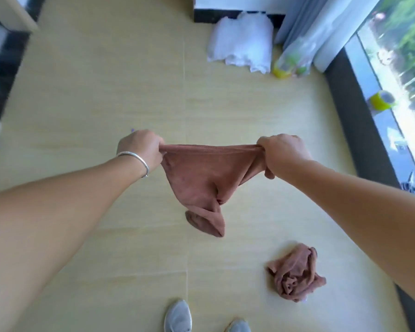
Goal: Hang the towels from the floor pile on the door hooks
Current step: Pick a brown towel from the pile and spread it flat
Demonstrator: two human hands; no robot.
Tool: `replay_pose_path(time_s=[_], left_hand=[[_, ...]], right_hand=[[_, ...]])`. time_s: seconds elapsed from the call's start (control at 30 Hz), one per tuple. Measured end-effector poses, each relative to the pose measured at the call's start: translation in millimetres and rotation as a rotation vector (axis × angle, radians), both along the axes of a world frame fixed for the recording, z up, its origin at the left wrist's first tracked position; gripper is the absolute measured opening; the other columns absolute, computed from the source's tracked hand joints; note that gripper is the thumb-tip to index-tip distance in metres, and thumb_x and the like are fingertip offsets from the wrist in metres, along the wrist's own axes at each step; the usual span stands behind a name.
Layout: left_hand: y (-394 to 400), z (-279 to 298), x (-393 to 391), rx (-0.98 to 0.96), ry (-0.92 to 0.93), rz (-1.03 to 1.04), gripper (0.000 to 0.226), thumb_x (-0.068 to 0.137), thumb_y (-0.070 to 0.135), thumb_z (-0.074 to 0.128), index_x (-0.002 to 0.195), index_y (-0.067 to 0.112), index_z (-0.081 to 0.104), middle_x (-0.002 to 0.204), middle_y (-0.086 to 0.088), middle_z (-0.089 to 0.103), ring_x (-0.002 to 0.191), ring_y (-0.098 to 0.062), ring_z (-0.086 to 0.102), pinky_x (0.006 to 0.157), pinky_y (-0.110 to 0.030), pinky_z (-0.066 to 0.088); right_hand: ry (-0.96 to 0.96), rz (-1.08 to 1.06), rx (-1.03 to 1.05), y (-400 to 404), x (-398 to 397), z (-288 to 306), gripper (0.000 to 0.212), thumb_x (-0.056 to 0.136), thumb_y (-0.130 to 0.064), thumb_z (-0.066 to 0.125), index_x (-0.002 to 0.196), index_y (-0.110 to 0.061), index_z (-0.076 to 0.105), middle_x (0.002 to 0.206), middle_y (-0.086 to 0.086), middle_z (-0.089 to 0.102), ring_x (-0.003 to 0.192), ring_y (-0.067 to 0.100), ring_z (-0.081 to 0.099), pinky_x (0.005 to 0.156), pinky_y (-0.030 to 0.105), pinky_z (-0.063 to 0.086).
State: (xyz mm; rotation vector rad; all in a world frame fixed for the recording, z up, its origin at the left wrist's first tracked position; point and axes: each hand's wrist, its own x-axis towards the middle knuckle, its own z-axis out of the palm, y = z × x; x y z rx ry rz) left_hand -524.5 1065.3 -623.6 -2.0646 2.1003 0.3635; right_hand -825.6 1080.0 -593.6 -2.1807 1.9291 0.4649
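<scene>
Head view: left hand (139, 149) and right hand (282, 153), arms outstretched, pinch brown towel (201, 178) corners.

The left hand (141, 148) and right hand (282, 152) each pinch a top corner of a brown towel (201, 178), stretched between them above the floor (106, 92), its lower end hanging twisted. A second towel (295, 279) lies crumpled on the floor toward the window side. White cloth (240, 41) sits near the far wall, beside curtains (321, 25). Two grey shoes (177, 316) show at the near edge.
</scene>
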Motion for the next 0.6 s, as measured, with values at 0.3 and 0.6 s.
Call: replay_pose_path(time_s=[0.3,0.6], left_hand=[[-47.5,120.9,82.7,-0.309,-0.01,0.046,0.017,0.077,0.019,0.057,0.073,0.032,0.067,0.072,-0.001,0.059,0.07,-0.03,0.055,0.054,-0.027,0.033],[67.7,-14.6,119.5,-0.067,-0.038,-0.03,0.016,0.082,0.014,0.059,0.076,0.026,0.068,0.081,0.009,0.061,0.109,-0.02,0.055,0.105,-0.04,0.029]], right_hand=[[-0.159,0.092,-0.343,-63.0,54.9,89.5,0.025,0.085,-0.01,0.049,0.098,-0.027,0.061,0.071,0.003,0.055,0.068,0.03,0.05,0.06,0.029,0.03],[-0.233,0.277,-0.207,19.1,65.8,-54.0,0.031,0.078,0.001,0.056,0.099,-0.02,0.064,0.077,0.004,0.067,0.069,0.031,0.058,0.063,0.031,0.033]])
